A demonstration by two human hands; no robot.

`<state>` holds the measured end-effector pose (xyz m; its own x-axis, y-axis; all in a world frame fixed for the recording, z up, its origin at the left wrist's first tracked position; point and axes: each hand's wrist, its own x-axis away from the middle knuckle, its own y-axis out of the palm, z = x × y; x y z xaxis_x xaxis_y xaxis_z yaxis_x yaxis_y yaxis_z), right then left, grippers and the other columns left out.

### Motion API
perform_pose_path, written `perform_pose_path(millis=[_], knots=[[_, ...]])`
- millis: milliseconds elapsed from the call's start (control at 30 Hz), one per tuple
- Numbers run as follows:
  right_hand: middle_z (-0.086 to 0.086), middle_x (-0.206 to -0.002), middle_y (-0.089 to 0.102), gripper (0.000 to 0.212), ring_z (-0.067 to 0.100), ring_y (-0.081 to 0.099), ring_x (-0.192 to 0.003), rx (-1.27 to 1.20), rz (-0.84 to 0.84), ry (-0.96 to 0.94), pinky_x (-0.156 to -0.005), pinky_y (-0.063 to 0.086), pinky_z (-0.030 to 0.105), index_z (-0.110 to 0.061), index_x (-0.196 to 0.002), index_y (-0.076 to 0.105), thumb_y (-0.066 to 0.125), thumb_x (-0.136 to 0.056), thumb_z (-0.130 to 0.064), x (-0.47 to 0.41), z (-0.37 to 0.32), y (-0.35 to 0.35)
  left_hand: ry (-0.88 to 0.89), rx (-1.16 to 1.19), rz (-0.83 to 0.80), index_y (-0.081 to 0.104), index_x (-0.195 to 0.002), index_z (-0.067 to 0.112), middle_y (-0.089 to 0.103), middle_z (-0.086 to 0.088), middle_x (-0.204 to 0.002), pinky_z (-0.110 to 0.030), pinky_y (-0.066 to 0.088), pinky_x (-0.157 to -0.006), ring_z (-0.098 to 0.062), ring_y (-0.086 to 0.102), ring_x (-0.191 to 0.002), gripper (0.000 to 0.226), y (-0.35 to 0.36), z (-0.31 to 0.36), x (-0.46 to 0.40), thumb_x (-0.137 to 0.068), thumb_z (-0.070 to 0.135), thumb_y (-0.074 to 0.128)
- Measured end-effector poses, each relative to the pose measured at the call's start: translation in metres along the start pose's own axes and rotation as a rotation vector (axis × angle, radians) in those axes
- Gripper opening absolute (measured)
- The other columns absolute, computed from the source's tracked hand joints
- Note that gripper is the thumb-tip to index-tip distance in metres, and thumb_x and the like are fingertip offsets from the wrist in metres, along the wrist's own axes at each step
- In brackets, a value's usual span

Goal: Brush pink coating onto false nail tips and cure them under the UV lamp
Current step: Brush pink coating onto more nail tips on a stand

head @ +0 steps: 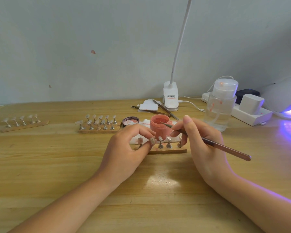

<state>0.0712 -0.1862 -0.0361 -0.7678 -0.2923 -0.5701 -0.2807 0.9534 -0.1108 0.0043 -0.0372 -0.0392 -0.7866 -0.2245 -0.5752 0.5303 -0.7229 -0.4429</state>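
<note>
1. False nail tips (160, 138) on small metal stands are seen along a wooden strip (168, 150) at the near middle of the bench (57, 165), between the two hands.
2. One stand near the strip's left end is pinched by the curled fingers of the left hand (124, 148), so a tip is held steady.
3. A brush (213, 143) is gripped pen-fashion by the right hand (203, 143), fingers closed round the handle; its point is held over the open pink jar (160, 127), which stands just behind the strip.
4. The step in hand is judged to be loading the brush. It would be done well if only a little coating were taken, excess wiped on the jar's rim, and thin strokes laid from base to free edge while the stand is kept still.
5. The jar's lid (130, 120) is laid just left of the jar.
6. Further back, two more racks of tips (99, 125) (23, 123) are set to the left.
7. Red print is visible on the clip lamp's base (170, 98), but it cannot be read.
8. At the far right, the UV lamp (286, 96) is lit violet, well apart from the strip.
</note>
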Motion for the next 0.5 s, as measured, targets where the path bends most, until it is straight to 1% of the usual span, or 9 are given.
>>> perform_pose_path(millis=[67, 167, 200, 267, 333, 367, 433, 500], knots=[[-0.005, -0.066, 0.064, 0.034, 0.001, 0.053, -0.057, -0.029, 0.027, 0.016, -0.058, 0.041, 0.014, -0.013, -0.070, 0.065, 0.049, -0.093, -0.032, -0.0005, -0.0018, -0.0001, -0.014, 0.049, 0.035, 0.061, -0.069, 0.021, 0.066, 0.018, -0.089, 0.001, 0.033, -0.077, 0.008, 0.059, -0.087, 0.020, -0.0013, 0.0020, 0.0002, -0.074, 0.005, 0.071], [-0.004, -0.067, 0.065, 0.031, 0.002, 0.050, -0.053, -0.055, 0.057, 0.036, -0.053, 0.042, 0.014, -0.012, -0.074, 0.065, 0.047, -0.084, -0.035, -0.0013, -0.0043, 0.0000, -0.034, 0.099, 0.068, 0.062, -0.072, 0.027, 0.066, 0.019, -0.084, 0.002, 0.033, -0.075, 0.013, 0.057, -0.085, 0.024, -0.0029, 0.0052, -0.0007, -0.074, 0.006, 0.071], [-0.005, -0.067, 0.065, 0.031, 0.002, 0.050, -0.052, -0.058, 0.065, 0.041, -0.053, 0.043, 0.014, -0.011, -0.075, 0.064, 0.047, -0.083, -0.036, -0.0016, -0.0041, -0.0005, -0.045, 0.110, 0.073, 0.063, -0.076, 0.029, 0.066, 0.019, -0.084, 0.002, 0.033, -0.075, 0.014, 0.056, -0.085, 0.024, -0.0031, 0.0055, -0.0012, -0.074, 0.007, 0.071], [-0.006, -0.065, 0.065, 0.030, 0.003, 0.050, -0.052, -0.063, 0.082, 0.050, -0.053, 0.043, 0.015, -0.010, -0.075, 0.064, 0.047, -0.085, -0.033, -0.0023, -0.0033, -0.0012, -0.081, 0.114, 0.079, 0.063, -0.090, 0.032, 0.066, 0.017, -0.086, 0.004, 0.031, -0.078, 0.015, 0.055, -0.087, 0.027, -0.0035, 0.0045, -0.0024, -0.073, 0.012, 0.072], [-0.005, -0.063, 0.065, 0.028, 0.004, 0.048, -0.051, -0.080, 0.103, 0.064, -0.052, 0.042, 0.015, -0.010, -0.073, 0.064, 0.048, -0.089, -0.028, -0.0028, -0.0019, -0.0015, -0.099, 0.117, 0.087, 0.064, -0.098, 0.030, 0.067, 0.011, -0.080, 0.004, 0.030, -0.079, 0.014, 0.055, -0.089, 0.031, -0.0043, 0.0024, -0.0031, -0.073, 0.014, 0.071], [-0.004, -0.062, 0.065, 0.027, 0.005, 0.047, -0.050, -0.091, 0.116, 0.071, -0.052, 0.042, 0.015, -0.012, -0.072, 0.064, 0.049, -0.090, -0.025, -0.0034, -0.0013, -0.0015, -0.094, 0.125, 0.087, 0.065, -0.097, 0.029, 0.066, 0.010, -0.080, 0.003, 0.032, -0.079, 0.012, 0.056, -0.089, 0.030, -0.0045, 0.0019, -0.0035, -0.073, 0.012, 0.071], [-0.003, -0.062, 0.065, 0.026, 0.007, 0.046, -0.050, -0.088, 0.140, 0.074, -0.052, 0.041, 0.016, -0.015, -0.072, 0.063, 0.049, -0.091, -0.024, -0.0048, -0.0006, -0.0024, -0.092, 0.142, 0.090, 0.069, -0.089, 0.027, 0.065, 0.011, -0.085, 0.000, 0.035, -0.078, 0.007, 0.057, -0.088, 0.024, -0.0047, 0.0012, -0.0039, -0.074, 0.009, 0.070], [-0.004, -0.064, 0.067, 0.022, 0.006, 0.047, -0.050, -0.053, 0.151, 0.062, -0.054, 0.042, 0.016, -0.017, -0.075, 0.060, 0.049, -0.092, -0.024, -0.0080, -0.0009, -0.0043, -0.103, 0.148, 0.102, 0.071, -0.082, 0.025, 0.065, 0.010, -0.086, -0.001, 0.036, -0.077, 0.005, 0.057, -0.088, 0.020, -0.0050, -0.0010, -0.0047, -0.075, 0.007, 0.070]])
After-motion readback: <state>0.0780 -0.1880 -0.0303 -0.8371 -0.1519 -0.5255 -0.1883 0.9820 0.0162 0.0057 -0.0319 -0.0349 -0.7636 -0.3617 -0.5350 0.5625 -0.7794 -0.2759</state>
